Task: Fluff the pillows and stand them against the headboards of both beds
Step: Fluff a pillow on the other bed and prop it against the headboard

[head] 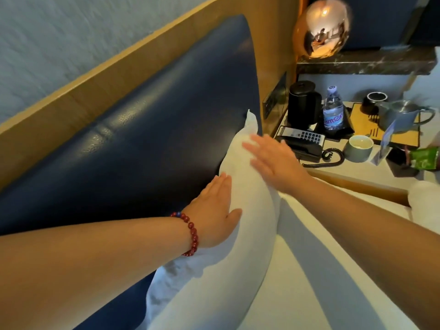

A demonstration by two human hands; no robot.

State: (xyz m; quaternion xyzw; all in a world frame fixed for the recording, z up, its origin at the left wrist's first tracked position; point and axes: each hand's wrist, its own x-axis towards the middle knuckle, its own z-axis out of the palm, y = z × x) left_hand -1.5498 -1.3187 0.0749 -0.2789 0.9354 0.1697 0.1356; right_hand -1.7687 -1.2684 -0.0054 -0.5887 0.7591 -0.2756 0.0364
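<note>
A white pillow [247, 201] stands on its edge against the dark blue padded headboard [147, 144] of the bed. My left hand [214, 210], with a red bead bracelet on the wrist, lies flat with straight fingers on the pillow's headboard side. My right hand [271, 160] presses flat on the pillow's front face near its upper corner. The pillow sits between the two palms. Its lower end runs down out of view under my left forearm.
White bed linen [321, 270] fills the lower right. Beside the bed a nightstand [357, 167] carries a black phone [302, 144], black kettle [303, 103], water bottle [332, 110], cup [359, 145] and metal teapot [400, 115]. A copper globe lamp [321, 27] hangs above.
</note>
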